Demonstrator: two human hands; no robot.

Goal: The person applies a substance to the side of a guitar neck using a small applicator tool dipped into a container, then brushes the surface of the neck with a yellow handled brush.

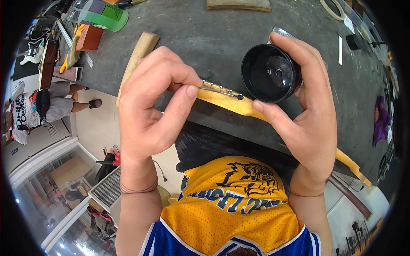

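Note:
A light-wood guitar neck (245, 108) lies across in front of me, passing under my right hand and showing again at the lower right. Small shiny metal pieces (218, 88) line its far edge. My left hand (156, 98) is closed, thumb and forefinger pinching a thin metal rod (218, 91). The rod's dark tip rests at the neck's edge. My right hand (309, 91) is wrapped round a black round cup (267, 72), tilted so that its inside shows. Its thumb tip is close to the neck. Something small and shiny shows inside the cup, too unclear to name.
The neck lies over a dark grey workbench (205, 47). A wooden block (143, 49) sits beyond my left hand, a green-liquid bottle (104, 16) farther back. A purple cloth (381, 119) lies at right. Another person (42, 106) stands at far left.

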